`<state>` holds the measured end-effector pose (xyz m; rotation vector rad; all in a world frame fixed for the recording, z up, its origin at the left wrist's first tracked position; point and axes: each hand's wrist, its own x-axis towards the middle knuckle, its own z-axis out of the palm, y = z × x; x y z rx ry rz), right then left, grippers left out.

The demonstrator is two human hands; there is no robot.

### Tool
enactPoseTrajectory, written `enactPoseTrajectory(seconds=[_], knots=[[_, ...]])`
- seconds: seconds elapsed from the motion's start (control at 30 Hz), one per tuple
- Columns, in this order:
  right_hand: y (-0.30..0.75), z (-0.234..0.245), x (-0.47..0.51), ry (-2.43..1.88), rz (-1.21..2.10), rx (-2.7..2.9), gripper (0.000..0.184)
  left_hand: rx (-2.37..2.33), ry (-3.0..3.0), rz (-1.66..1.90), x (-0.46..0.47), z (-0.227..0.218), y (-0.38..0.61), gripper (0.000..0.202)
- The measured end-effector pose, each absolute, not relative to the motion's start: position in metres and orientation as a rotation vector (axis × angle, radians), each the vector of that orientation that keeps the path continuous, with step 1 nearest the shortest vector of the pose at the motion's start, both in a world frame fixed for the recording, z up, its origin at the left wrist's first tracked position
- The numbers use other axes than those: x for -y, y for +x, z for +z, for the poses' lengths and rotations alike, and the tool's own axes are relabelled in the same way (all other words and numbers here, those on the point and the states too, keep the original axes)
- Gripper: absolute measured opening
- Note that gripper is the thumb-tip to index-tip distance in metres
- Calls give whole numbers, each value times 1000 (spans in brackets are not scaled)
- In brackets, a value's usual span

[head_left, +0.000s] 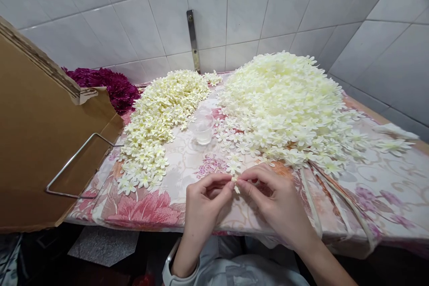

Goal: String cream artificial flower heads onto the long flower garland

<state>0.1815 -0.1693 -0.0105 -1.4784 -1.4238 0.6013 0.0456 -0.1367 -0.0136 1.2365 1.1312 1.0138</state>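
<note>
Both hands meet over the near part of the table, fingertips pinched around a small pale-yellow artificial flower (236, 184). My left hand (208, 205) grips it from the left with thumb and forefinger. From the other side, my right hand (273, 201) pinches the same flower. Just beyond the fingers lie loose white blossoms, spilling from a large heap of pale flower heads (281, 103). A second, longer heap of cream flowers (167, 103) curves along the left. Between the heaps stands a small clear plastic cup (203, 128); what it contains is hard to make out.
A cardboard box (43, 143) with a bent metal wire handle (72, 158) stands at the left edge. Behind it sits a pile of purple flowers (110, 85). The floral tablecloth (144, 208) covers the table, which meets a tiled wall (208, 9) with a metal bracket (193, 40).
</note>
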Motion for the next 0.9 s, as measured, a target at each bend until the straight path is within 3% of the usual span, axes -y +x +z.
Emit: enactPoseTrajectory(seconds=[0.43,0.9], knots=[[183,-12,171,-1464,913,1296,19,-1235,1234,1077,141,-7,51,5],[178,-14,173,-1487,303,1450,13,-1358,1219,1203,142,-13,53,5]])
